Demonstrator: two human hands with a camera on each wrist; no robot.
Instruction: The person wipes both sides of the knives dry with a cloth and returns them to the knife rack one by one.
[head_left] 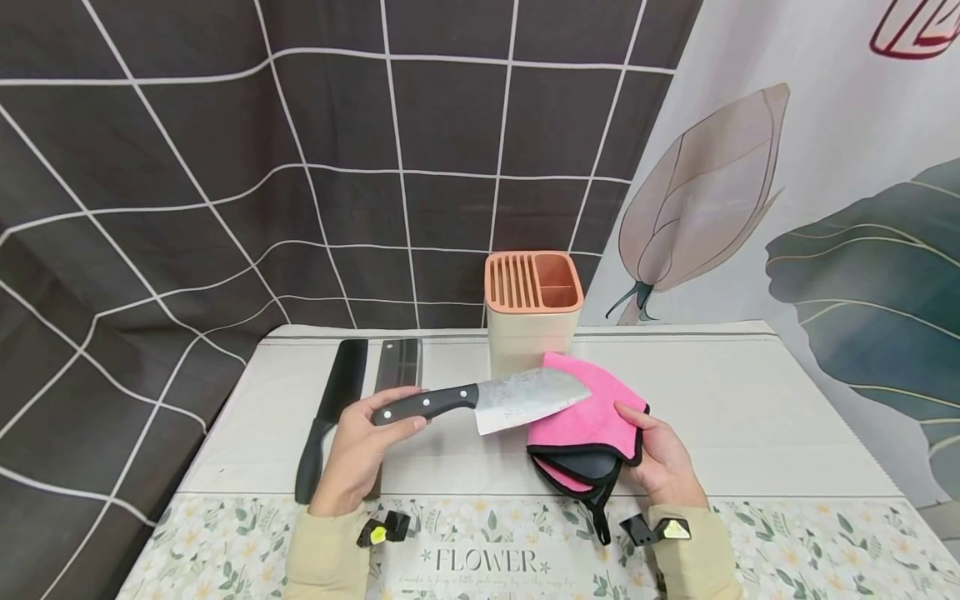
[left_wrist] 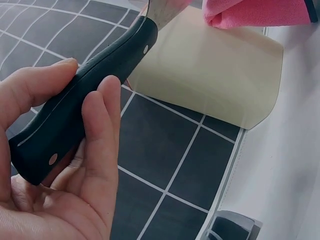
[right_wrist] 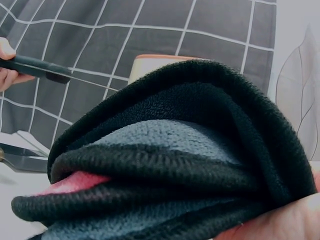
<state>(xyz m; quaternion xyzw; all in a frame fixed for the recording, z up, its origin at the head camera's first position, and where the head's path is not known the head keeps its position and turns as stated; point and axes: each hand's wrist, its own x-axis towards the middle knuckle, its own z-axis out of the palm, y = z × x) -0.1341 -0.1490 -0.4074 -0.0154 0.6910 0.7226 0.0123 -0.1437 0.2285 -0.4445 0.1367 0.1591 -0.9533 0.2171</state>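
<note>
The broad-bladed steel kitchen knife with a black riveted handle is above the white table cover, its handle pinched between the thumb and fingers of the left hand. The right hand grips the right edge of a folded pink plush cloth with black edging, thumb on top. The blade overlaps the cloth in the head view; whether the two touch cannot be determined. The knife is rigid and probably of moderate weight, likely biased toward the blade. Hold it by the handle only, fingers clear of the presumably sharp edge; the smooth handle may slip if damp. The cloth is light, soft and limp, and should fold around the blade under slight pressure. Hold it by the layered edge, with several thicknesses between skin and steel. The cream holder with an orange slotted top stands just behind the cloth and is likely stiff. A black-bladed knife with a black handle and a rectangular steel blade lie on the left.
</note>
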